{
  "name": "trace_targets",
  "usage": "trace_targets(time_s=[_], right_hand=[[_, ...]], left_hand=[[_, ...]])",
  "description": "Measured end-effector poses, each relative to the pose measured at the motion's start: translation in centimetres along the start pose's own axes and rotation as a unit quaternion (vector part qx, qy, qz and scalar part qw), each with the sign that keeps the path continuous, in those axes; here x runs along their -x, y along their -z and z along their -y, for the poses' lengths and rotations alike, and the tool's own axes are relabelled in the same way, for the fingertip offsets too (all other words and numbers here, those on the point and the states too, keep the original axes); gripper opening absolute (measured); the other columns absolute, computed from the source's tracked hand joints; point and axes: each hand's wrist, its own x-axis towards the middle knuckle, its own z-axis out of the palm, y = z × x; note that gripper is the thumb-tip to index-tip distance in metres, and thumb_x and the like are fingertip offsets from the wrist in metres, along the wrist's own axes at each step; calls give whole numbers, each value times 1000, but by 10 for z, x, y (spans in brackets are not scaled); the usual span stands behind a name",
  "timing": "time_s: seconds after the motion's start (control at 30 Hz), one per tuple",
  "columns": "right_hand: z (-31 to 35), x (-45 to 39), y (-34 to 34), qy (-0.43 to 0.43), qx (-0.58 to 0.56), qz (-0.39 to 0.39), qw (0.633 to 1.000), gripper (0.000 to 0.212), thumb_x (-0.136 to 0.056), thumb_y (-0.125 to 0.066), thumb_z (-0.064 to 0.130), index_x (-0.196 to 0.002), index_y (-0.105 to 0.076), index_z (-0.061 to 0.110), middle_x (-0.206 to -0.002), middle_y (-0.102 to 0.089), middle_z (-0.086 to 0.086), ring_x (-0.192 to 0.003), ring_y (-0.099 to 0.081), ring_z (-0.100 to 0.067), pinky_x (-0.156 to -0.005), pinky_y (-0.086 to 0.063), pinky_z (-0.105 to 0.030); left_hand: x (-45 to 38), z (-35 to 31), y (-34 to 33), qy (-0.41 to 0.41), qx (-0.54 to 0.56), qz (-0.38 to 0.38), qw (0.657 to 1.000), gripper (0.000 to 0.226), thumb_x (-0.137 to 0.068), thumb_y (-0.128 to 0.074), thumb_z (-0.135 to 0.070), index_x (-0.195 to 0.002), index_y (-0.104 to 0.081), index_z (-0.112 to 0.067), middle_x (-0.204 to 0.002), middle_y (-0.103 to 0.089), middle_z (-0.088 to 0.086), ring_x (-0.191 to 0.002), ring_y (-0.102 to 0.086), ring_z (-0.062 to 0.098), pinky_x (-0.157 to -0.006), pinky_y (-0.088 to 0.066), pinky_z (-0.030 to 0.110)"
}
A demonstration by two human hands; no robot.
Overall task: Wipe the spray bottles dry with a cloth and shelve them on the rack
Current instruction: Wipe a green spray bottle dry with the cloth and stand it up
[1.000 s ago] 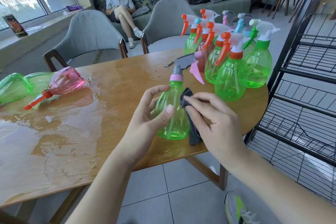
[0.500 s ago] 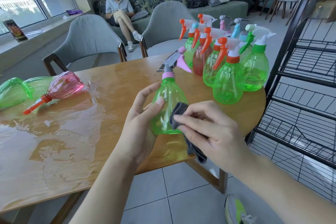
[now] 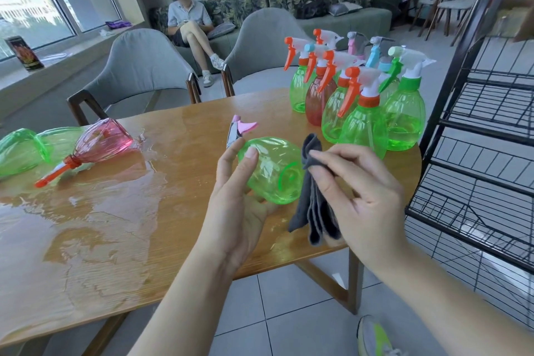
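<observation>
Left hand [image 3: 239, 205]: cupping a green spray bottle [image 3: 271, 170] from below, thumb curling over the body, holding it above the near edge of the wooden table [image 3: 121, 240].

Right hand [image 3: 367, 196]: pinching a folded dark grey cloth [image 3: 315, 208] between thumb and fingers, the cloth hanging down and touching the bottle's base end.

Held bottle: translucent green, rounded body, pink and grey trigger head. It is lying tilted, long axis running from base, nearest the camera and to the right, toward the nozzle, pointing away and to the left. No label or writing is showing.

Table surface at left: water is pooling and glistening.

Further left: a pink bottle [image 3: 104, 141] is lying on its side, orange nozzle pointing left, beside green bottles [image 3: 23, 150] also lying down.

Far right corner of table: a cluster of upright bottles [image 3: 361, 107] is standing, mostly green, triggers orange, blue, pink and green.

Beyond, at right: a black wire rack [image 3: 476, 153].
</observation>
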Motion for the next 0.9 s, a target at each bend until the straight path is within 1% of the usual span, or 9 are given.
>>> trace_targets(time_s=[0.13,0.2,0.33,0.47,0.53,0.63,0.7,0.8,0.9], right_hand=[[6,9,-9,104,15,64,992,20,-97,-73,3,-116,-76,-3,-104,-69,-17,-94,-68,-27,-87,-55,-33],[5,8,-12,109,19,52,993,19,-97,-74,3,-114,-76,-4,-103,-71,-16,-94,-70,-30,-87,-56,-37],[3,2,-11,76,27,3,997,15,-96,-75,5,-109,-79,-1,-103,-73,-13,-94,-72,-27,-84,-58,-38],[3,7,-12,21,47,-3,999,15,-96,-75,6,-110,-79,2,-108,-74,-9,-98,-72,-23,-90,-58,-34],[5,11,-13,-10,42,17,999,16,-95,-74,7,-109,-79,3,-109,-75,-6,-100,-71,-18,-94,-56,-27],[10,14,-16,-44,10,51,998,15,-93,-75,7,-107,-80,6,-109,-76,-1,-102,-70,-12,-94,-52,-19],[13,15,-17,-48,-17,66,997,13,-92,-76,6,-105,-79,6,-108,-75,-1,-102,-70,-12,-93,-53,-21],[17,16,-18,-24,-36,68,997,10,-93,-75,5,-102,-78,2,-105,-74,-5,-100,-70,-14,-93,-51,-18],[16,12,-16,-6,-25,39,999,9,-93,-75,5,-102,-78,1,-104,-73,-7,-99,-69,-16,-93,-51,-21]], left_hand=[[3,6,-6,-1,3,1,1000,53,-91,-73,-30,-142,-56,-26,-147,-58,23,-96,-74,28,-74,-62,42],[3,7,-7,-6,7,-2,1000,52,-92,-75,-30,-141,-57,-27,-146,-59,22,-98,-74,28,-73,-61,39],[2,5,-8,-35,5,-6,999,53,-90,-75,-27,-139,-58,-26,-140,-63,22,-103,-74,30,-78,-61,44],[2,4,-8,-56,-1,-28,998,59,-87,-76,-25,-142,-55,-25,-131,-69,16,-105,-72,31,-86,-60,48],[2,2,-7,-75,-5,-45,996,63,-85,-77,-24,-144,-53,-25,-119,-73,10,-102,-73,30,-84,-61,46],[3,0,-7,-88,-10,-60,994,64,-89,-81,-24,-146,-51,-23,-113,-76,6,-101,-74,31,-82,-62,45],[5,0,-8,-86,-18,-75,993,61,-88,-80,-26,-144,-53,-24,-115,-75,6,-101,-73,31,-79,-62,43],[6,2,-8,-78,-34,-79,993,54,-87,-81,-31,-137,-61,-30,-137,-64,17,-118,-70,40,-79,-60,41],[5,1,-9,-74,-52,-64,994,55,-84,-79,-31,-136,-62,-32,-131,-63,12,-113,-68,33,-79,-59,41]])
